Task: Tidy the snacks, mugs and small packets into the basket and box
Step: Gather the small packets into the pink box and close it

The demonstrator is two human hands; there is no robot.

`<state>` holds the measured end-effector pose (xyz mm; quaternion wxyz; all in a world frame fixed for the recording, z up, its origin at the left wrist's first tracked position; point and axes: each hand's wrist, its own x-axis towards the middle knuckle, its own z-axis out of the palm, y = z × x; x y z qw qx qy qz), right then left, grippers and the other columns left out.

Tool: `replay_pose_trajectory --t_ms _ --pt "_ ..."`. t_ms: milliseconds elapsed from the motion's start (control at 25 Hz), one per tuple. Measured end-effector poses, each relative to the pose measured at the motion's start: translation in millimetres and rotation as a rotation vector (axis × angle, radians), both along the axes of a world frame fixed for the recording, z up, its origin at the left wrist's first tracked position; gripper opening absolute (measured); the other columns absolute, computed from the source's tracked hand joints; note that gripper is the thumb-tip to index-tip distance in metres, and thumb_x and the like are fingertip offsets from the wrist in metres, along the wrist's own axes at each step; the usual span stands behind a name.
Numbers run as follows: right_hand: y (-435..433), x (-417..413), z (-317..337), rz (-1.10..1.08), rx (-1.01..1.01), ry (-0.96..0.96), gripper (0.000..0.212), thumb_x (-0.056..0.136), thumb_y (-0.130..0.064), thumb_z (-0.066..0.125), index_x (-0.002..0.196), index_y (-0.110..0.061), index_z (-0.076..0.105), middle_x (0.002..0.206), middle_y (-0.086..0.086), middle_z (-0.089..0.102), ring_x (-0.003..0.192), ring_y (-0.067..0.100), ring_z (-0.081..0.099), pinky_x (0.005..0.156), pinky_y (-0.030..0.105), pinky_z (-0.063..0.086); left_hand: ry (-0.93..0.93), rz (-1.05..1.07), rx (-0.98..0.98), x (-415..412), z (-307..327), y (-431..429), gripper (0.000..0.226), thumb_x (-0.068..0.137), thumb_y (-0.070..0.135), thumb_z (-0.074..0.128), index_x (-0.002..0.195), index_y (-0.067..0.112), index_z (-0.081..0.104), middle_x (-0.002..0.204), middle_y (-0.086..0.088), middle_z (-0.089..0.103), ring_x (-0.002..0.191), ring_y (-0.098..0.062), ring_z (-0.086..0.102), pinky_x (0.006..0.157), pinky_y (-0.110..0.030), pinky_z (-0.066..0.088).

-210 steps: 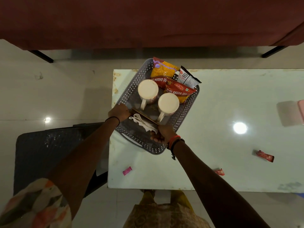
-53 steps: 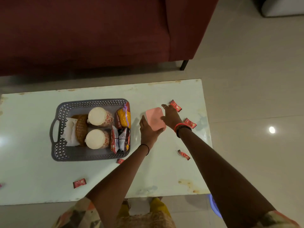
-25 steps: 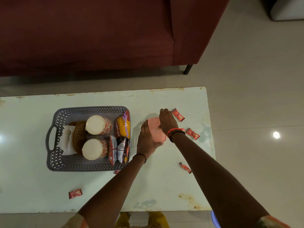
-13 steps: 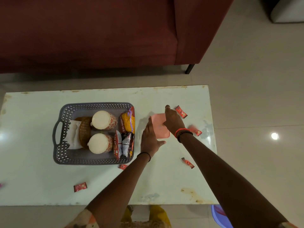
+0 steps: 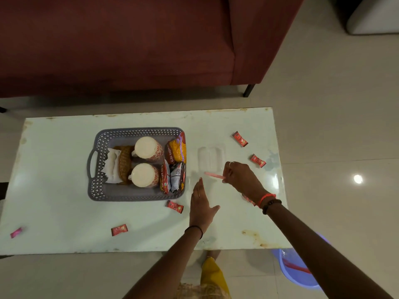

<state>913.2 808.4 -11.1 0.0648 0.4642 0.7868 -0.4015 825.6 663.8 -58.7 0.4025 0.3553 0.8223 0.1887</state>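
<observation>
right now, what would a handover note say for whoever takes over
Right hand holds the pink lid, just lifted off the clear box.
Left hand open and empty, beside the box.
Basket already holds both mugs, snack bags and napkins.
Left: small red packets scattered on the table, plus one pink packet at the left edge, go into the box; then close the lid.

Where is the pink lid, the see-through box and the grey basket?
pink lid (image 5: 213,175), head view, on its thin edge.
see-through box (image 5: 211,157), head view, on its bottom.
grey basket (image 5: 138,132), head view, on its far rim.
</observation>
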Motion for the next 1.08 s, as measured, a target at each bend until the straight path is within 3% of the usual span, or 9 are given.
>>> replay_pose_trajectory --t_ms 120,240,320,360,480,680,880,1000,1080 --pt "-55.6 15.4 -7.2 0.228 0.218 -0.078 0.011 0.08 -0.009 0.07 0.088 -0.011 0.063 0.086 0.005 0.063 0.08 0.021 0.06 0.059 0.031 0.05 0.036 -0.089 -0.053 5.1 -6.2 -36.6 0.097 0.079 0.023 0.071 0.149 0.011 0.005 0.158 -0.009 0.016 0.145 -0.025 0.02 0.119 -0.036 0.025" --pt "-94.1 24.5 -20.9 0.381 0.372 -0.134 0.038 0.051 0.008 0.082 0.083 -0.008 0.071 0.072 0.006 0.065 0.059 0.021 0.062 0.042 0.025 0.046 0.074 -0.152 -0.104 0.1 -13.2 -65.4 0.087 0.085 0.023 0.065 0.149 0.01 0.008 0.158 -0.008 0.015 0.145 -0.023 0.018 0.119 -0.034 0.024" --pt "-106.1 27.3 -35.0 0.374 0.392 -0.157 0.046 0.042 0.015 0.081 0.083 -0.005 0.072 0.07 0.009 0.065 0.055 0.024 0.062 0.04 0.027 0.046 0.087 -0.161 -0.112 -8.0 -17.3 -79.7 0.08 0.088 0.021 0.061 0.149 0.01 0.011 0.158 -0.008 0.016 0.145 -0.023 0.019 0.118 -0.032 0.025" --pt "-110.8 27.5 -43.6 0.366 0.373 -0.177 0.046 0.046 0.018 0.079 0.087 -0.002 0.072 0.074 0.012 0.066 0.059 0.026 0.063 0.042 0.03 0.049 0.089 -0.166 -0.113 -12.9 -19.2 -87.2 0.076 0.089 0.019 0.059 0.149 0.01 0.012 0.158 -0.008 0.016 0.145 -0.022 0.02 0.118 -0.032 0.025" --pt "-121.2 25.1 -65.5 0.353 0.266 -0.266 0.039 0.077 0.016 0.057 0.113 0.002 0.062 0.104 0.02 0.063 0.091 0.035 0.062 0.07 0.04 0.053 0.097 -0.175 -0.099 -29.2 -21.8 -108.4 0.061 0.093 0.017 0.052 0.146 0.011 0.023 0.154 -0.008 0.024 0.142 -0.022 0.028 0.115 -0.034 0.032" --pt "-143.0 1.9 -67.9 0.287 0.21 -0.205 0.036 0.085 0.011 0.051 0.118 0.001 0.059 0.111 0.017 0.061 0.101 0.032 0.059 0.079 0.036 0.052 0.277 -0.129 -0.035 -68.9 -19.8 -144.7 0.036 0.092 0.005 0.048 0.126 0.014 0.051 0.134 -0.006 0.049 0.123 -0.022 0.049 0.104 -0.034 0.044" --pt "-164.4 -42.1 -66.7 0.374 0.22 -0.06 0.053 0.089 0.011 0.045 0.14 -0.005 0.044 0.134 0.018 0.052 0.12 0.032 0.052 0.097 0.038 0.049 0.581 -0.063 -0.27 -123.5 -17.3 -181.8 0.054 0.082 -0.008 0.045 0.132 0.011 0.047 0.142 -0.015 0.042 0.131 -0.031 0.041 0.112 -0.046 0.031" --pt "-175.5 -68.2 -69.2 0.441 0.244 -0.055 0.055 0.088 0.01 0.045 0.141 -0.006 0.042 0.138 0.023 0.047 0.123 0.037 0.048 0.102 0.043 0.046 0.594 -0.024 -0.387 -151.3 -21.6 -198.7 0.057 0.089 0.002 0.048 0.14 0.026 0.038 0.147 -0.013 0.033 0.138 -0.027 0.033 0.113 -0.05 0.025" --pt "-181.2 -79.7 -74.6 0.444 0.248 -0.053 0.06 0.088 0.011 0.043 0.144 -0.01 0.038 0.136 0.021 0.048 0.12 0.036 0.049 0.101 0.043 0.045 0.533 0.013 -0.402 -165.2 -26.5 -203.6 0.056 0.091 0.007 0.051 0.14 0.03 0.038 0.147 -0.013 0.032 0.134 -0.03 0.037 0.11 -0.05 0.03"
